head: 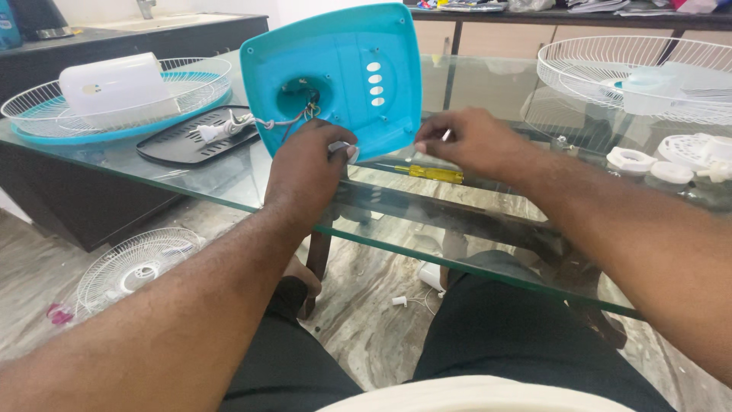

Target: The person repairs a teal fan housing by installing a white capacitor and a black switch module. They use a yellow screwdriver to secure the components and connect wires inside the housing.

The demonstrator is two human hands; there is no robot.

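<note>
My left hand (307, 164) gripping the lower edge of the tilted turquoise fan base (339, 76) on the glass tabletop (229, 183), grip closed on a small white part (345, 149), right hand (469, 141) pinching possibly a screw (445, 135), yellow screwdriver (431, 173) beneath.

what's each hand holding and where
Left hand grips the turquoise base by its lower edge; right hand pinches a small pale part, too hidden to identify.

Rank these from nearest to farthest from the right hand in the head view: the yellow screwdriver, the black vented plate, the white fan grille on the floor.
Measured from the right hand:
1. Yellow screwdriver, lying on the glass just below that hand.
2. Black vented plate, well off to the left, past the turquoise fan base.
3. White fan grille, down on the floor at lower left.
</note>
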